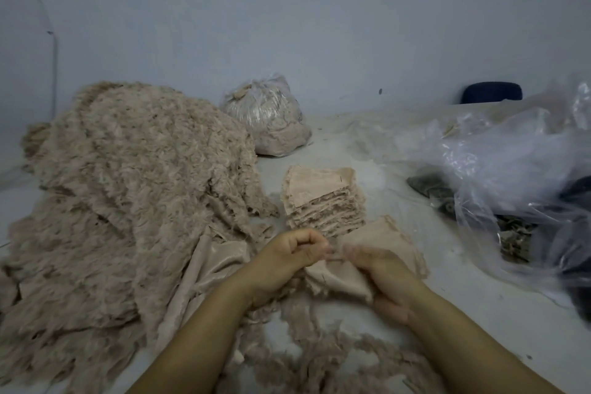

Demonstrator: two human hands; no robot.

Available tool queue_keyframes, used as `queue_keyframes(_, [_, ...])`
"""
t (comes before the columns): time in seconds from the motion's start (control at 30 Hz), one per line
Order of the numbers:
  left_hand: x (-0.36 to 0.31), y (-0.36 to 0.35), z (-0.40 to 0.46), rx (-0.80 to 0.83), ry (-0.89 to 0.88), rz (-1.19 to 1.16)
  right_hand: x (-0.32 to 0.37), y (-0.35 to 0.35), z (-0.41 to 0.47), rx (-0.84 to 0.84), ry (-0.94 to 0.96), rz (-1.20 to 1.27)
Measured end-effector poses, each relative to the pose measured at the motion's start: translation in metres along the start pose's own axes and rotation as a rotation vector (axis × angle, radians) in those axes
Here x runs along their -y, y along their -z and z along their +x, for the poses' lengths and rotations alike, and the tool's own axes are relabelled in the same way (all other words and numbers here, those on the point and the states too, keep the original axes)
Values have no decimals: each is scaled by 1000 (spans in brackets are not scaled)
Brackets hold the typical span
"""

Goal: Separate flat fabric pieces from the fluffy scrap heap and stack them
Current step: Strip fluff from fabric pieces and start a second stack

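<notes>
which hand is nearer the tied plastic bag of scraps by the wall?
Left. The left hand sits below and slightly right of the tied plastic bag; the right hand is farther right.

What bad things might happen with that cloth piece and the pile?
The stack already looks tall and uneven, so it might topple when another piece lands. The flat piece, gripped by the left hand and right hand, has frayed edges that may drag fluffy scraps along.
</notes>
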State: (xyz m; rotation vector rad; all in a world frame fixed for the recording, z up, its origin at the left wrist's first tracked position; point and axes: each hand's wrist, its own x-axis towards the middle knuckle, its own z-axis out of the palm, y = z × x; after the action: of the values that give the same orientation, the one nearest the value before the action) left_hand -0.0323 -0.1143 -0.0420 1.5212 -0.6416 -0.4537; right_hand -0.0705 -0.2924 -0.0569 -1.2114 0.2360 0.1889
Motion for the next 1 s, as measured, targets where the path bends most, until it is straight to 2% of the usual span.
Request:
queue_keyframes(0.1, [12, 2, 3, -108, 55, 10, 3, 2, 3, -319, 332, -206])
queue_keyframes(0.17, [16, 1, 5, -154, 75, 109, 3, 3, 1, -337, 456, -290])
queue_keyframes(0.27, [17, -3, 5, -199, 84, 191, -1, 1, -2, -158, 466, -328])
queue_keyframes(0.33, [17, -6, 4, -191, 81, 156, -3, -1, -2, -103, 503, -378])
queue_keyframes(0.43, [20, -18, 4, -247, 108, -20, -4, -5, 0, -157, 599, -420])
queue_keyframes(0.53, [26, -27, 9, -458, -28, 90, -3, -8, 4, -247, 649, -406])
queue_keyframes(0.6, [25, -32, 11, -542, -108, 107, 0, -5, 8, -309, 682, -353])
queue_keyframes(0.7, [24, -36, 10, -559, -139, 76, 4, 1, 12, -358, 700, -348])
queue_keyframes(0.83, [25, -28, 5, -598, -81, -56, 17, 20, 20, -459, 672, -234])
queue_keyframes(1.0, [25, -22, 0, -598, -15, -11, 25, 38, 35, -331, 573, -327])
